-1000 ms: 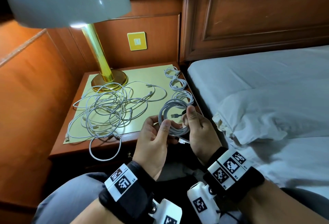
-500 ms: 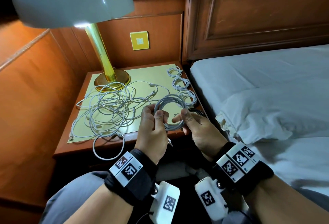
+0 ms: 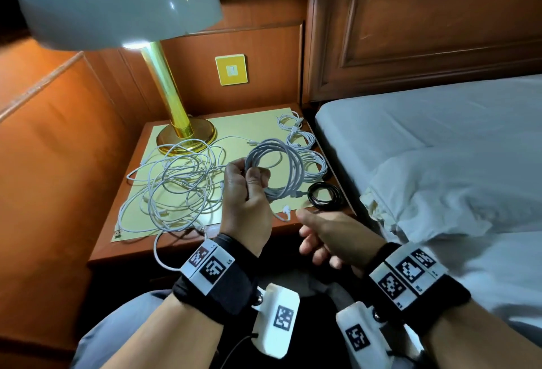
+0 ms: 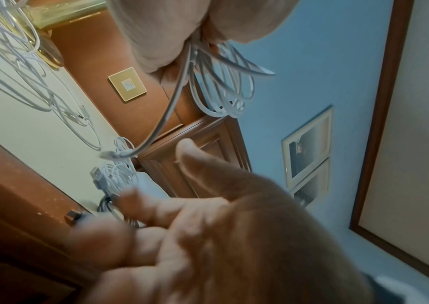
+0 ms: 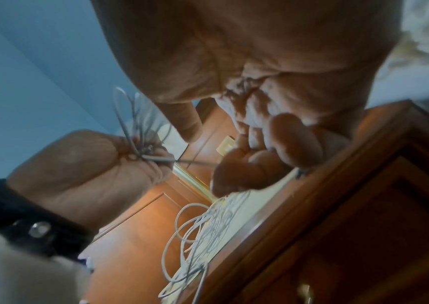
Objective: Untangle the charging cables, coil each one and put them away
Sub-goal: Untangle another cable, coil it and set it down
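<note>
Roughly halfway, I'd say: three white coils (image 3: 305,145) and a black coil (image 3: 325,195) sit along the right edge of the nightstand (image 3: 123,239), but a big tangled pile (image 3: 176,189) still sprawls near the lamp (image 3: 176,122). The left hand (image 3: 246,201) pinches a freshly wound grey coil (image 3: 278,169) above the tabletop. The right hand (image 3: 328,236) hangs loose and empty, just beside it.

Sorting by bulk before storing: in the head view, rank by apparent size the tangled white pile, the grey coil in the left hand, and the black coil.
1. tangled white pile
2. grey coil; held nearer the camera, so somewhat flattered
3. black coil
</note>
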The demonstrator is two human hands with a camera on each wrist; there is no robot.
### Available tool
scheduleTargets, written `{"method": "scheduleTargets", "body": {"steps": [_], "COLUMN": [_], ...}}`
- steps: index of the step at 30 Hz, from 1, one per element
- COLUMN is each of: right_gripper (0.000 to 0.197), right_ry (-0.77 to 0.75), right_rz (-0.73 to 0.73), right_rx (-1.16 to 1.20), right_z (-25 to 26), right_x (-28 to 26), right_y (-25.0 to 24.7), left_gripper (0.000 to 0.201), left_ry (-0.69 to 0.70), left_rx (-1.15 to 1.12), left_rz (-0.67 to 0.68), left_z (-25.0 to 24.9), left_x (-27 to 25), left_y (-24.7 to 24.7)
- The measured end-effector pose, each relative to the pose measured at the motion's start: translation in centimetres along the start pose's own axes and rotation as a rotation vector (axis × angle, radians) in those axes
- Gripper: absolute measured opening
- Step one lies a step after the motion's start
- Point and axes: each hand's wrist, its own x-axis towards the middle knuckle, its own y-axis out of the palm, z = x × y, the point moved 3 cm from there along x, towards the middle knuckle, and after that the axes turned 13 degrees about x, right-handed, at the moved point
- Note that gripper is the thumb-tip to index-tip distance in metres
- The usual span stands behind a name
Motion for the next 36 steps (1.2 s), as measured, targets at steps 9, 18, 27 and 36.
{"method": "scheduleTargets", "body": {"steps": [9, 18, 27, 36], "right_gripper": [0.012, 0.043, 0.041, 0.04], "right_ry": [-0.242, -0.305, -0.298, -0.737], "right_rz": [-0.093, 0.078, 0.23, -0.192], "right_rx": [0.425, 0.406, 0.593, 0.043], "right_z": [1.4, 1.5, 1.8, 1.9], "right_x": [1.5, 1.3, 0.0, -0.4], "right_y": [-0.1, 0.1, 1.1, 0.1], "left_gripper": [0.022, 0.006, 0.013, 0.018], "left_ry": [0.037, 0.1, 0.082, 0.169], "left_rx": [0.129, 0.349, 0.491, 0.567], "left_rz": [0.065, 0.123, 0.099, 0.147], "left_z": [-0.3, -0.2, 0.1, -0.1], "left_x": [-1.1, -1.4, -1.5, -2.3], "left_y": [0.3, 0.5, 0.5, 1.1]}}
